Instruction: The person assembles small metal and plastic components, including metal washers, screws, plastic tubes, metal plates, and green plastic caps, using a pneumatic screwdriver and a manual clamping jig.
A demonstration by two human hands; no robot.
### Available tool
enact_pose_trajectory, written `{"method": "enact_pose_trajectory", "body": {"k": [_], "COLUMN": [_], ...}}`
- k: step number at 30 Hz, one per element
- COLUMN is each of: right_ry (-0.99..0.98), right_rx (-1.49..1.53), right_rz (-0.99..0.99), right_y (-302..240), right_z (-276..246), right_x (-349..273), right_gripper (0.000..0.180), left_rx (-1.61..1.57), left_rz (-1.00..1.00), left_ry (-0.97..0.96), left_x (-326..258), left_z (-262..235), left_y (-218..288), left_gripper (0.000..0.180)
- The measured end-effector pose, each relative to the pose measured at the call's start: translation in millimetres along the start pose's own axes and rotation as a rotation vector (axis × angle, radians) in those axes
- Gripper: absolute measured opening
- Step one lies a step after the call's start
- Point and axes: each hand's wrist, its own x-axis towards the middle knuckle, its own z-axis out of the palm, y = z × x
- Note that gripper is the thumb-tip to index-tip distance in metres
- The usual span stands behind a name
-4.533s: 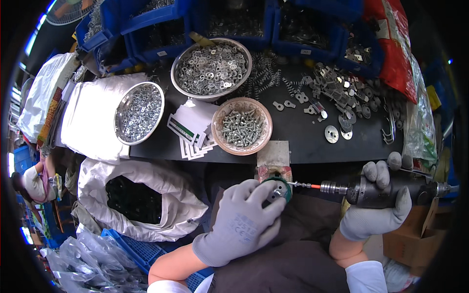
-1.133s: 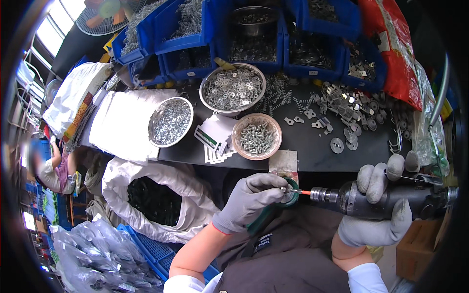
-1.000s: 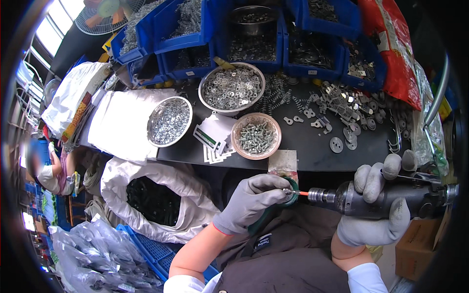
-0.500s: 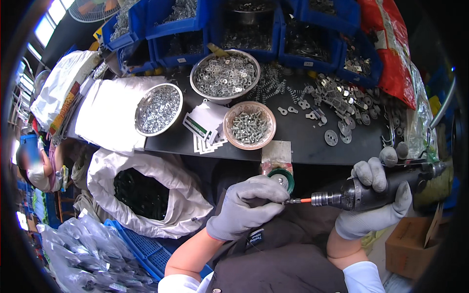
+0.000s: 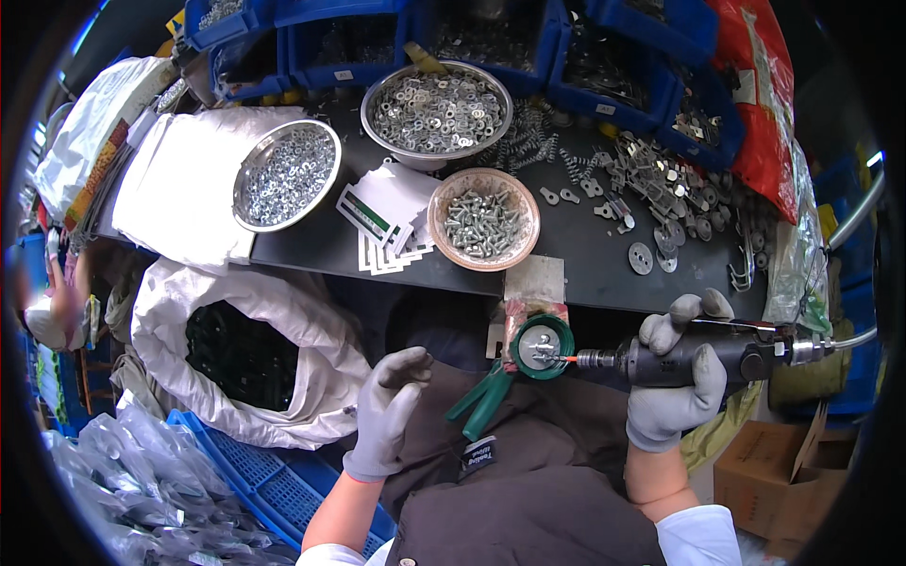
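Note:
In my gloved right hand (image 5: 675, 396) is a black power screwdriver (image 5: 746, 362), held level with its orange-sleeved bit pointing left. The bit's tip meets small metal hardware on a round metal plate (image 5: 540, 341) inside a green round housing (image 5: 569, 332). Two green legs (image 5: 487, 404) extend down-left from this housing, which sits against a fixture (image 5: 534, 281) at the table edge. Apart from it, to the left, my gloved left hand (image 5: 385, 415) is raised with fingers curved and thumb apart. Nothing shows in that hand.
On the black table (image 5: 590, 278) stand a patterned bowl of screws (image 5: 483, 226), two steel bowls of small metal parts (image 5: 436, 113) (image 5: 288, 176), and loose discs (image 5: 641, 258). Blue bins (image 5: 604, 66) line the back. A white sack of dark parts (image 5: 156, 321) and a cardboard box (image 5: 755, 476) flank me.
My left hand has let go near the bit and moved left, uncovering the green housing and legs. The screwdriver, in my right hand, has shifted left and up against the housing. The view has shifted slightly.

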Motion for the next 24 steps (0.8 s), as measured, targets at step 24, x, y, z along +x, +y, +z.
{"method": "enact_pose_trajectory", "body": {"k": [24], "right_ry": [-0.198], "right_rx": [-0.327], "right_rz": [0.067], "right_y": [-21], "right_z": [45], "right_x": [-13], "right_gripper": [0.057], "left_rx": [0.104], "left_rz": [-0.328], "left_ry": [-0.383], "left_x": [-19], "left_z": [17], "left_y": [16], "left_gripper": [0.023]}}
